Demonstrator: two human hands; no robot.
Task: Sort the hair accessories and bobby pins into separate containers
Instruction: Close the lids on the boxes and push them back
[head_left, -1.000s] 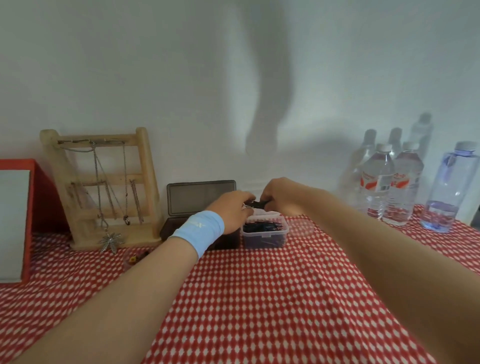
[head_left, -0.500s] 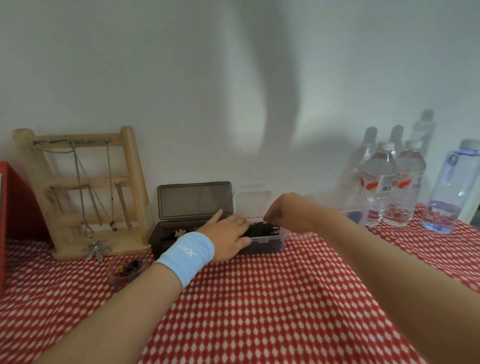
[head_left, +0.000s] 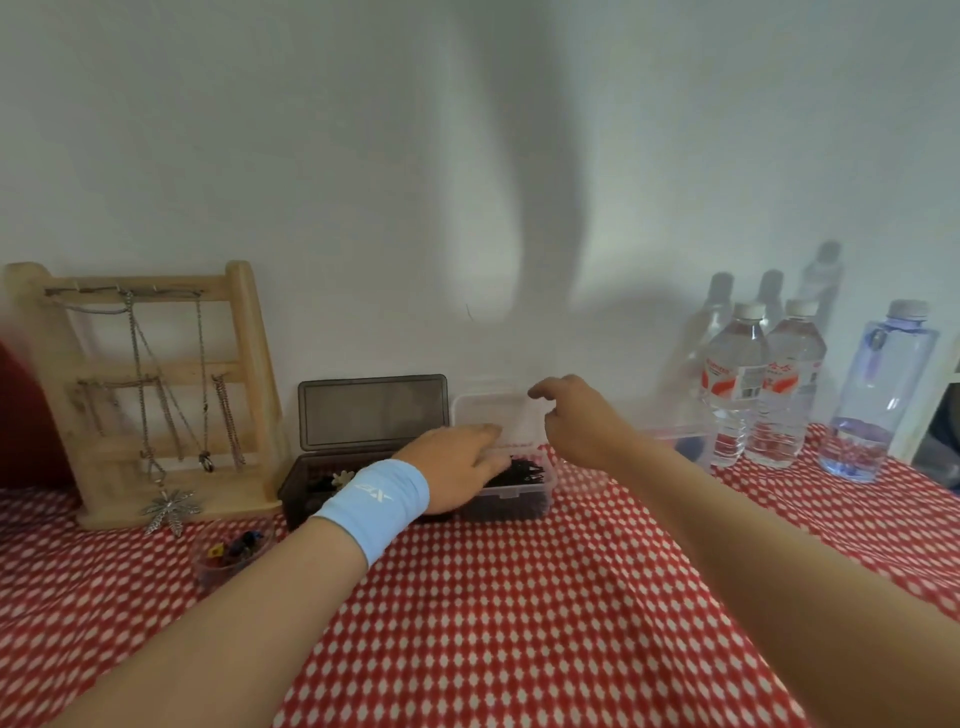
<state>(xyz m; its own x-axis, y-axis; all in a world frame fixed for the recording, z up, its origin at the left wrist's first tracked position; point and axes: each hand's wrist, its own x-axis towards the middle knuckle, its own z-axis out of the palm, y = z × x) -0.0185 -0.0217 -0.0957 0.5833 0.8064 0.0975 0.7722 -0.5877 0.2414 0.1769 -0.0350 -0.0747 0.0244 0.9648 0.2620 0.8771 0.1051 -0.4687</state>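
Observation:
A clear plastic box (head_left: 524, 496) holding black bobby pins (head_left: 524, 473) stands at the back of the table, its clear lid (head_left: 493, 415) raised behind it. Left of it is a dark smoky box (head_left: 296, 493) with its lid (head_left: 371, 410) up and a small flower accessory (head_left: 343, 478) inside. My left hand (head_left: 457, 467), with a blue wristband, lies flat across the clear box's left rim, fingers spread. My right hand (head_left: 576, 421) hovers above the clear box's right side with fingers loosely curled and nothing visible in them.
A wooden jewellery stand (head_left: 145, 389) with chains and a leaf pendant is at the left. A small clear cup (head_left: 228, 558) of coloured bits sits in front of it. Water bottles (head_left: 758, 384) and a blue bottle (head_left: 878, 395) line the right wall. A red checked cloth (head_left: 519, 623) covers the table.
Both hands were pinching a dark pin above the clear box; now the left hand rests on the box and the right hand has lifted with nothing in it. The view has shifted right.

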